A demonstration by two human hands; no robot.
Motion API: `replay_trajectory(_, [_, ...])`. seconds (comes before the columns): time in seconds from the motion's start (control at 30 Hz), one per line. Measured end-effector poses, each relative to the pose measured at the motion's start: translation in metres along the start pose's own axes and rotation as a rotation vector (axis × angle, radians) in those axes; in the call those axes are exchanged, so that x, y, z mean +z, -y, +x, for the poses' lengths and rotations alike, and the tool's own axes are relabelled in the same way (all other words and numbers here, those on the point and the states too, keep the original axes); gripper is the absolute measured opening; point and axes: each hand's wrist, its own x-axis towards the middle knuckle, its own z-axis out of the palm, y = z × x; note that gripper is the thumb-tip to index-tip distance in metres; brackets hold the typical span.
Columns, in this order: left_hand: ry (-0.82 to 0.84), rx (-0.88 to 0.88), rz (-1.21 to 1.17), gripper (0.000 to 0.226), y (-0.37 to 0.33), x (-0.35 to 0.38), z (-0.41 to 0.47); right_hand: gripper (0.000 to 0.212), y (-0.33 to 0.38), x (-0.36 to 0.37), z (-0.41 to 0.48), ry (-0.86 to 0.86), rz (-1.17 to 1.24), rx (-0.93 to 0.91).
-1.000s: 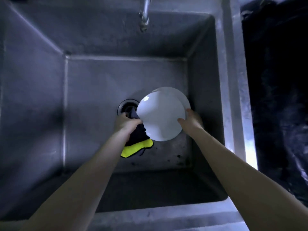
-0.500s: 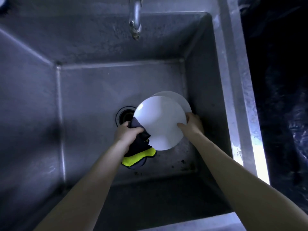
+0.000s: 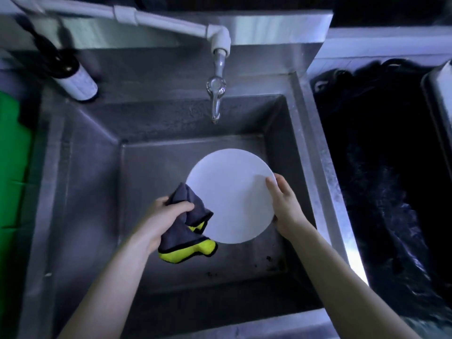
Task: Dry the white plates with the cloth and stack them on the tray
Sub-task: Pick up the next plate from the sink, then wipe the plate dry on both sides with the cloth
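A white plate [image 3: 230,194] hangs over the steel sink [image 3: 80,192], face up and slightly tilted. My right hand [image 3: 285,204] grips its right rim, thumb on top and fingers underneath. My left hand [image 3: 163,218] holds a bunched dark grey cloth with a yellow underside [image 3: 188,231], just left of the plate; the cloth overlaps the plate's lower left edge. The plate hides the sink floor beneath it, so no second plate shows. No tray is clearly in view.
A tap [image 3: 216,94] on a white pipe hangs above the basin's back. A dark bottle [image 3: 71,74] stands at the back left corner. Something green [image 3: 12,162] lies on the left. Dark material [image 3: 381,167] fills the space on the right.
The plate has come up higher out of the sink, with the cloth beside it. My view has tilted up, bringing the pipe, bottle and green thing into sight. The second plate below is no longer visible.
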Motion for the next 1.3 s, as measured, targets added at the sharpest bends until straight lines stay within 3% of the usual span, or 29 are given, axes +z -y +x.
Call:
replay_trajectory(0.1, [-0.107, 0.091, 0.011, 0.009, -0.027, -0.018, -0.032, 0.022, 0.026, 0.002, -0.019, -0.028, 0.032, -0.041])
replay_trajectory(0.27, [-0.439, 0.415, 0.046, 0.02, -0.066, -0.047, -0.087, 0.018, 0.061, -0.001, -0.042, -0.029, 0.113, -0.129])
replay_trajectory(0.43, [-0.639, 0.974, 0.152, 0.046, -0.096, -0.035, -0.141, 0.015, 0.086, 0.009, -0.072, 0.034, 0.184, -0.239])
replay_trajectory(0.5, [-0.643, 1.106, 0.291, 0.045, -0.104, -0.014, -0.157, 0.015, 0.095, 0.015, -0.084, 0.067, 0.197, -0.267])
replay_trajectory(0.57, [-0.547, 1.2, 0.627, 0.043, -0.107, 0.008, -0.165, 0.017, 0.104, 0.02, -0.094, 0.084, 0.207, -0.292])
replay_trajectory(0.67, [-0.344, 1.128, 0.934, 0.054, -0.094, 0.02, -0.172, 0.018, 0.12, 0.018, -0.104, 0.076, 0.261, -0.3])
replay_trajectory(0.83, [-0.287, 1.124, 0.793, 0.044, -0.082, 0.009, -0.194, 0.018, 0.136, 0.012, -0.117, 0.061, 0.239, -0.42])
replay_trajectory(0.97, [-0.202, 1.234, 0.977, 0.042, -0.075, 0.01, -0.211, 0.024, 0.149, 0.018, -0.124, -0.002, 0.265, -0.377])
replay_trajectory(1.1, [-0.117, 1.205, 1.095, 0.052, -0.104, 0.0, -0.187, 0.033, 0.154, 0.037, -0.137, 0.041, 0.249, -0.355])
replay_trajectory(1.3, [-0.23, 1.059, 1.073, 0.058, -0.145, -0.059, -0.146, 0.049, 0.167, 0.061, -0.158, -0.082, 0.337, -0.352])
